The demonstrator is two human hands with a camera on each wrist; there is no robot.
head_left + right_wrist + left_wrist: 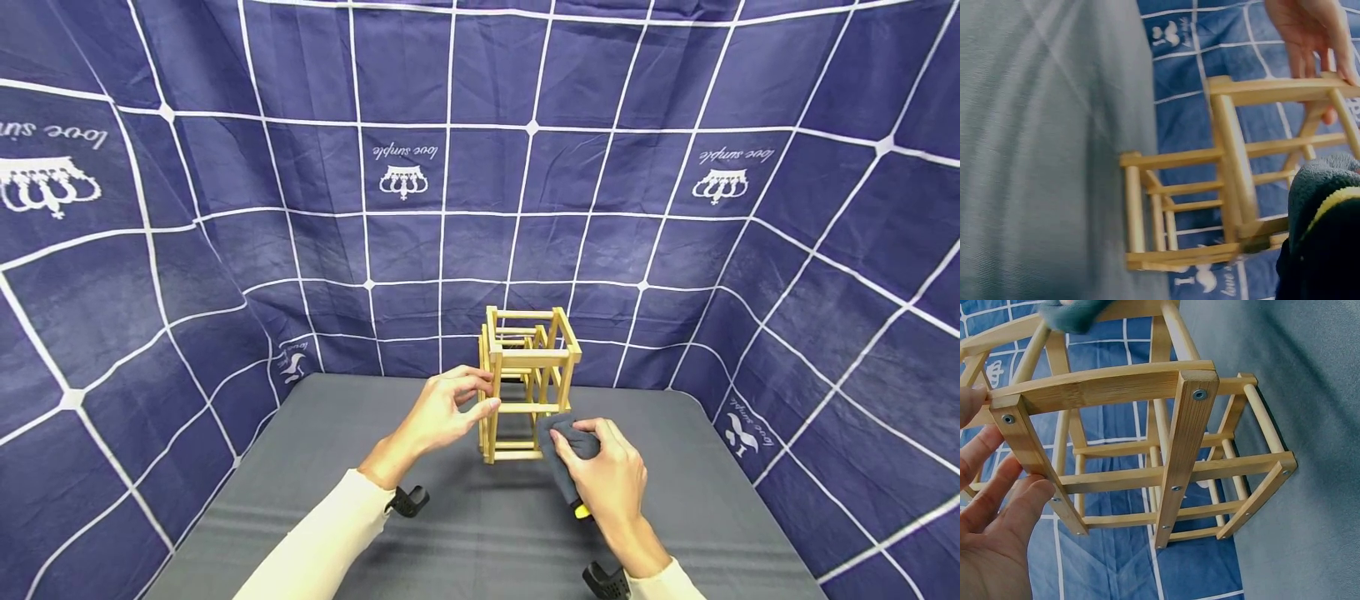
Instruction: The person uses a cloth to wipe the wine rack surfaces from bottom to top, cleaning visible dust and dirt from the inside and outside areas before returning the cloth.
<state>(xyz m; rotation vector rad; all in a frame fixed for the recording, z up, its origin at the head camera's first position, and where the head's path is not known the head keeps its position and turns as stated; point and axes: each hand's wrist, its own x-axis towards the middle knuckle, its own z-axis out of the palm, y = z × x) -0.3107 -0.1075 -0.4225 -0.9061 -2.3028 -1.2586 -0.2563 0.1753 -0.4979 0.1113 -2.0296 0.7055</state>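
Note:
A small wooden rack (534, 358) of pale slats and round rods stands on the grey surface. My left hand (452, 408) grips its left side; in the left wrist view the fingers (1013, 506) lie against a screwed corner post. My right hand (611, 471) pinches a bunched dark grey cloth (558, 462) with a yellow and black edge. The cloth is at the rack's right near side and hides part of it. In the right wrist view the cloth (1316, 187) covers most of my right hand, and my left hand (1316, 37) holds the far side of the rack.
Grey fabric (315, 467) covers the work surface, with some creases. A dark blue curtain (487, 167) with white grid lines surrounds the back and both sides, close behind the rack. Black straps (408, 502) are on both wrists.

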